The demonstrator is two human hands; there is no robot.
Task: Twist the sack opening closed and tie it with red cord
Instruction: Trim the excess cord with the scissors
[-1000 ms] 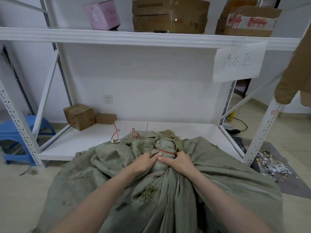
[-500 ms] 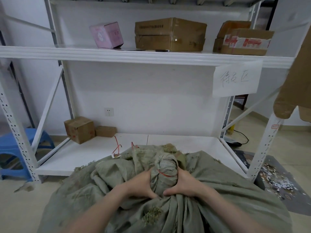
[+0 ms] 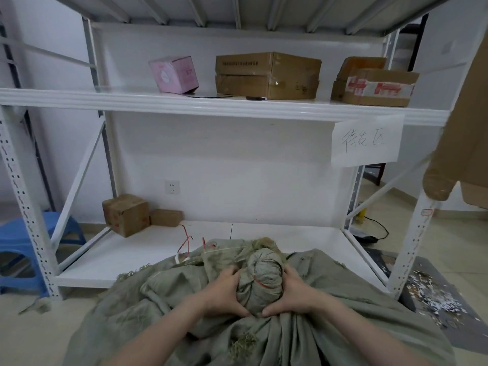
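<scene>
A large grey-green woven sack (image 3: 330,326) fills the bottom of the view. Its opening is gathered into a twisted, bunched neck (image 3: 260,276) with a red cord (image 3: 260,282) wound around it. My left hand (image 3: 224,294) grips the left side of the neck and my right hand (image 3: 294,295) grips the right side, thumbs meeting below the bunch. Loose red cord ends (image 3: 186,240) lie on the shelf board behind the sack.
A white metal rack (image 3: 224,107) stands in front; its low board (image 3: 277,233) holds two small cartons (image 3: 126,213). Boxes (image 3: 266,75) sit on the upper shelf. A blue stool (image 3: 18,247) is at left, scattered scraps (image 3: 427,294) at right.
The camera has tilted up, showing more of the rack. Both hands slid lower and wider around the bunched neck, which now stands taller between them.
</scene>
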